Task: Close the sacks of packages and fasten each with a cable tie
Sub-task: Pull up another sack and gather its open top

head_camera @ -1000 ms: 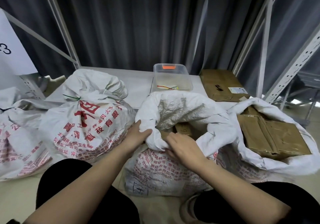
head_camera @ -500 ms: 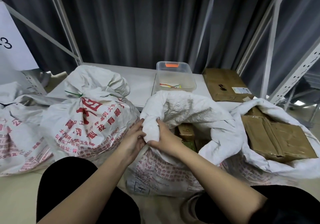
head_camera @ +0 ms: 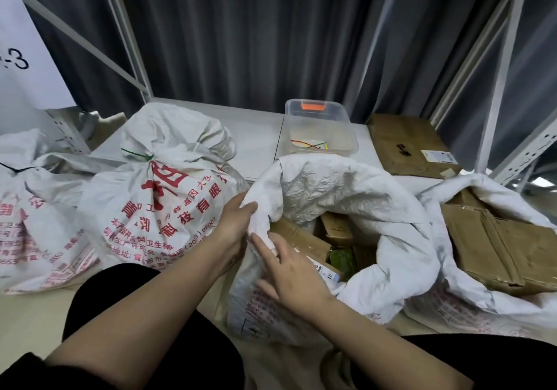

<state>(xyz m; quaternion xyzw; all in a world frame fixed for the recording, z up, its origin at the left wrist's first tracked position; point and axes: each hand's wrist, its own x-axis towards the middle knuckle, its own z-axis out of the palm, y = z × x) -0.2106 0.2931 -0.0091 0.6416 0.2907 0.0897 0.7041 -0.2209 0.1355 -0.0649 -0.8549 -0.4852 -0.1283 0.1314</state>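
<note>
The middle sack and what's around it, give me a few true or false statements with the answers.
1. The middle sack is open, with packages showing inside. True.
2. The left hand grips the sack's rim. True.
3. The sack with the green cable tie is open. False: the tie cinches its neck shut.
4. The clear bin is empty. False: it holds coloured cable ties.
5. The right hand holds a cable tie. False: its fingers lie on the sack cloth.

a single head-worn wide-angle view looks forward and down, close over the open white woven sack (head_camera: 346,196), with dark pleated curtains (head_camera: 256,33) behind.
</note>
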